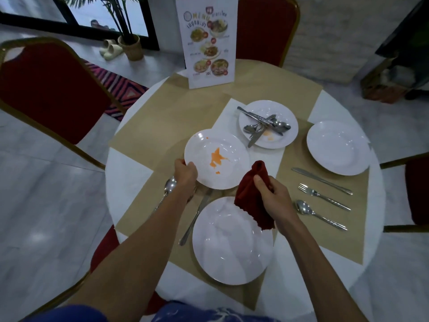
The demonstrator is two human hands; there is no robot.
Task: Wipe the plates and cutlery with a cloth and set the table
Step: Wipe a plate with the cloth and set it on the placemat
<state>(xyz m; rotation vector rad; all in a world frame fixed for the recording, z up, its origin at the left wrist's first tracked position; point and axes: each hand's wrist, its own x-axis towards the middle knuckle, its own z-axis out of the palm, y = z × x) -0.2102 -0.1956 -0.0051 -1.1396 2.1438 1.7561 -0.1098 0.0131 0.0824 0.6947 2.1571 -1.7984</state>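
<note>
Two bare forearms are extended forward from the bottom of the view. The left hand [185,173] is closed on the near rim of a stained plate [217,159], thumb on top. The right hand [270,194] is bunched around a dark red cloth [251,196], with its knuckles turned outward and its wrist bent slightly inward.

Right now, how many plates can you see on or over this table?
4. A stained plate held in the left hand; a clean one nearest; one under piled cutlery farther back; one at right. None seems hidden.
</note>
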